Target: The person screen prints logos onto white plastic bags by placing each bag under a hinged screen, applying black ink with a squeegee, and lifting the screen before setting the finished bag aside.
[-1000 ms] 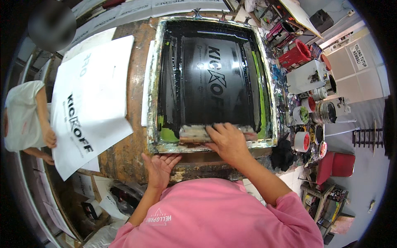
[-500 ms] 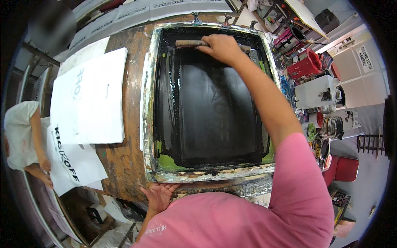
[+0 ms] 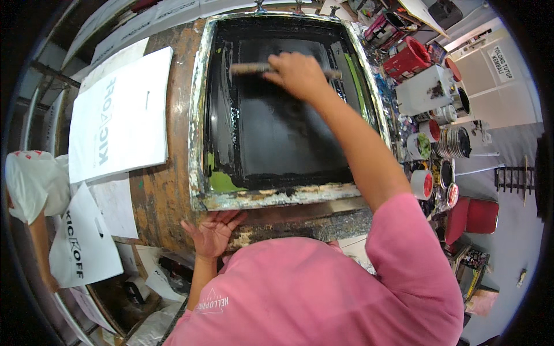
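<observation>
A wooden-framed printing screen (image 3: pixel 277 198), its mesh coated with wet black ink and showing green at the edges, lies on the worn table before me. My right hand (image 3: pixel 298 75) is closed round the long handle of a squeegee (image 3: pixel 247 68) in the far part of the screen. The squeegee lies crosswise, and my forearm hides some of the mesh. At the near left corner of the frame, my left hand (image 3: pixel 213 233) is palm up with its fingers spread. Its fingertips meet the frame's near edge; whether they bear any weight cannot be told.
A stack of white printed bags (image 3: pixel 121 115) lies on the table to the left. Beyond it, a co-worker's arm (image 3: pixel 43 248) is beside a loose printed bag (image 3: pixel 83 242). Ink tubs and a red bucket (image 3: pixel 407 59) crowd the right side. Clamps (image 3: pixel 298 7) stand at the far edge.
My right hand has drawn the squeegee a little nearer across the screen. The co-worker's printed bag has come away from the stack. My whole view has shifted; my left hand stays by the frame.
</observation>
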A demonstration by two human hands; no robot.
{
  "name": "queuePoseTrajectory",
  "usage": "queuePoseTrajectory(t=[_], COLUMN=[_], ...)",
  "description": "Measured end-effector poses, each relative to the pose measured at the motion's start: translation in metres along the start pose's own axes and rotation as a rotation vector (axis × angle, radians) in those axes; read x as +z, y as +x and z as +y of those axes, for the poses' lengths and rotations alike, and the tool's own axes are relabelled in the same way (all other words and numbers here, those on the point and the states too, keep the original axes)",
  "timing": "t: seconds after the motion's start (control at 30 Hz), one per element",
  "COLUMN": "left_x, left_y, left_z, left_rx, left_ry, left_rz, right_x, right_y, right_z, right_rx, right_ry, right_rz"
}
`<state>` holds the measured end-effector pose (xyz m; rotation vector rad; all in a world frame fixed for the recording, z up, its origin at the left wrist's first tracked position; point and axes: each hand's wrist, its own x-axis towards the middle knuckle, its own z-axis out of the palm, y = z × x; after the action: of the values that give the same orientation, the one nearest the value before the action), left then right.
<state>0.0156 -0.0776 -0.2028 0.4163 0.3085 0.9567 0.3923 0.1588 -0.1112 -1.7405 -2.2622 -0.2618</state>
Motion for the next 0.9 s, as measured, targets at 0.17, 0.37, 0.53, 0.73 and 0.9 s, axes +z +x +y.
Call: queuePoseTrajectory(t=[0.17, 0.37, 0.53, 0.73, 0.9], left_x=[0.01, 0.021, 0.139, 0.103, 0.055], left_y=[0.005, 0.014, 0.045, 0.093, 0.09], left_z=[0.006, 0.015, 0.068, 0.053, 0.002], left_rx=[-0.022, 0.008, 0.177, 0.392, 0.143], left_ry=[0.051, -0.011, -0.053, 1.593, 2.528], left_rz=[-0.01, -0.183, -0.366, 0.064, 0.42], right_x=[-0.074, -0.169, -0.227, -0.27, -0.298], right_y=[-0.125, -0.171, -0.105, -0.04, -0.01], right_z=[-0.092, -0.137, -0.128, -0.113, -0.108], right_rx=[0.078, 0.043, 0.006, -0.009, 0.23], right_ry=[0.108, 0.091, -0.131, -0.208, 0.018], right_rz=[-0.111, -0.067, 0.391, 0.506, 0.264])
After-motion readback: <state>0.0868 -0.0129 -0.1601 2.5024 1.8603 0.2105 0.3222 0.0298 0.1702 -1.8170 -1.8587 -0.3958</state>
